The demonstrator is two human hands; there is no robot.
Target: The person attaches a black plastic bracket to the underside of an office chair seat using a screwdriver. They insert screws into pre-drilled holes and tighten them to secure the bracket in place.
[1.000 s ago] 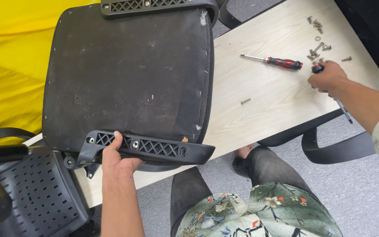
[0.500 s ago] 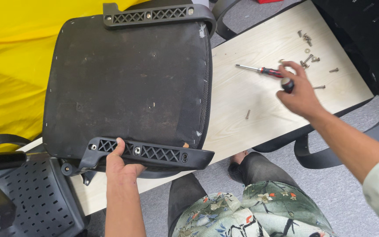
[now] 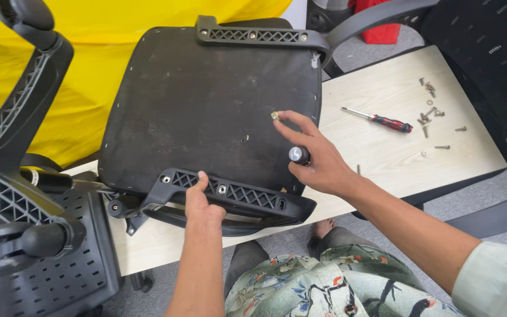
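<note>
While left hand [image 3: 202, 205] grips the ribbed black plastic armrest bracket [image 3: 230, 194], right hand [image 3: 315, 155] pinches a small brass screw [image 3: 275, 115] on the matte, scuffed seat underside [image 3: 206, 100], silver-capped tool [image 3: 298, 155] tucked in its palm. Red-handled screwdriver [image 3: 382, 121] lies on the pale woodgrain table [image 3: 377, 152].

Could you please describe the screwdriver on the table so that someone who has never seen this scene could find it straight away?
Start at the pale wooden table and look right of the big black upturned chair seat. There, past the right hand, lies the screwdriver, beside a scatter of loose screws. It alone has a red and black handle and a long thin metal shaft.
</note>
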